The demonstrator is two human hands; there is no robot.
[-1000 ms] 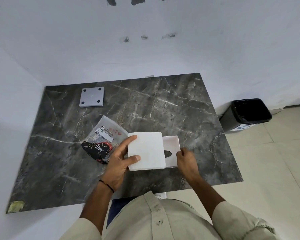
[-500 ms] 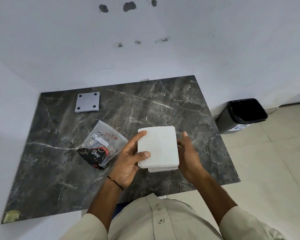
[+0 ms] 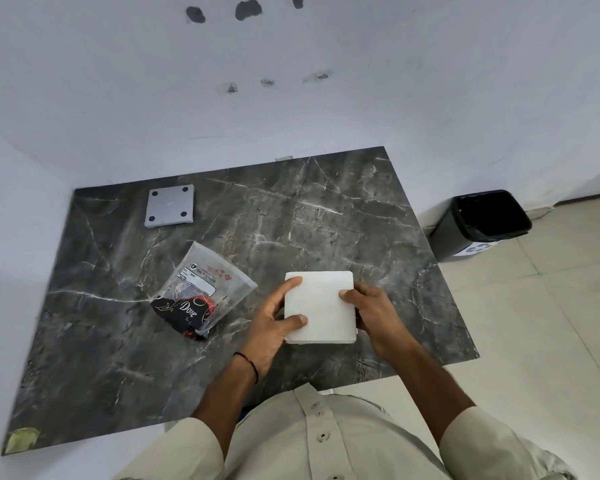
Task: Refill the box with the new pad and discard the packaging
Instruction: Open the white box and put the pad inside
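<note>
I am looking down on a dark marble-patterned table (image 3: 326, 220) set into a corner of white walls (image 3: 291, 81), the far wall pocked with dark holes. To the right, on pale floor tiles, stands a black bin (image 3: 482, 225) with a dark liner. A grey square plate (image 3: 169, 206) with four dark dots lies at the table's far left, and a yellowish scrap (image 3: 22, 439) is stuck at the near left corner.

The clear bag (image 3: 201, 292) lies left of centre; I can read "Dove" in white script on the black wrapper inside, while the label above it is too small to make out.

My left hand (image 3: 274, 323) and right hand (image 3: 374, 313) both grip the white pad (image 3: 319, 306), one on each side, thumbs on top, near the table's front edge. A white edge below the pad may be the box, though I cannot tell.

Half a second ago the pad was held higher and tilted, my right hand open beside it; a second ago the box showed to the pad's right.
</note>
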